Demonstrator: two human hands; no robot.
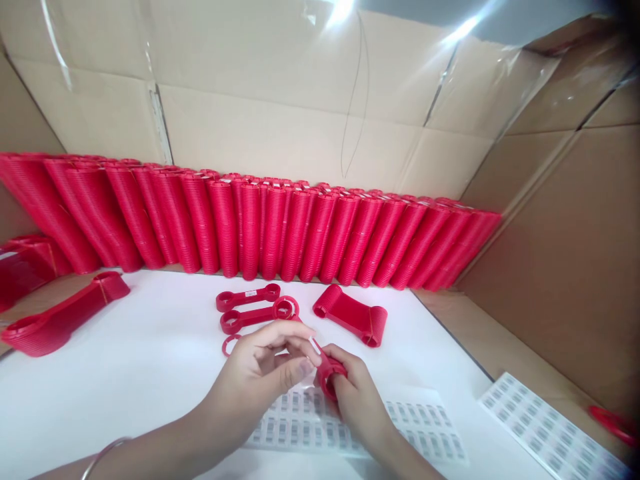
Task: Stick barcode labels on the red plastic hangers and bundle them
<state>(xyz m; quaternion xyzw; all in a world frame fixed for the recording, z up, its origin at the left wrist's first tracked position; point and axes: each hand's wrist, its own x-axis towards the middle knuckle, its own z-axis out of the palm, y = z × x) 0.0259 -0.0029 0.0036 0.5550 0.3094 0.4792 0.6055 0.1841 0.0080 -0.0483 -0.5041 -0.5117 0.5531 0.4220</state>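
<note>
My right hand point(356, 393) is closed on the near ring end of a flat red plastic wrench-shaped piece point(327, 370), held low over the white table point(150, 360). My left hand point(273, 367) pinches a small white sticker point(314, 345) against the piece's shank with thumb and fingers. Two loose red pieces point(247, 298) lie just beyond the hands, and a red ring end point(231, 345) shows by my left fingers. A label sheet point(400, 420) with barcode stickers lies under my wrists.
A long row of leaning red stacks point(260, 230) runs along the cardboard back wall point(280, 87). A banded bundle point(353, 313) lies right of the loose pieces, another bundle point(65, 313) at left. A second label sheet point(545, 433) rests on cardboard at right.
</note>
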